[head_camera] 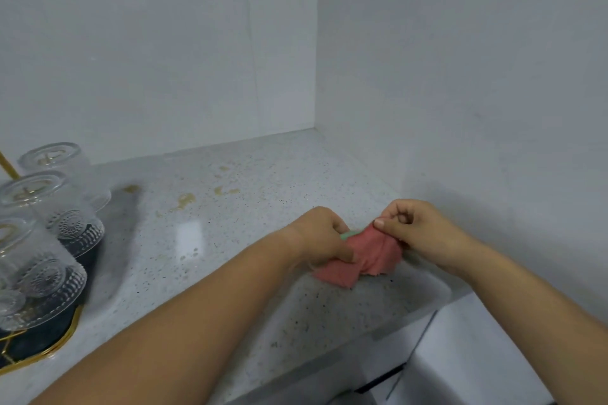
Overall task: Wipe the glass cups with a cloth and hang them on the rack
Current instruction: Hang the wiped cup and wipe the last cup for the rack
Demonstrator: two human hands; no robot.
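Observation:
A pink cloth with a green edge lies bunched on the speckled counter near its front right corner. My left hand pinches its left side, and my right hand pinches its upper right corner. At the far left, several patterned glass cups hang upside down on a gold rack with a dark round base. Neither hand holds a cup.
The grey speckled counter carries a few yellowish stains toward the back. White walls meet in a corner behind. The counter's front edge runs diagonally at lower right, with a white cabinet front below it.

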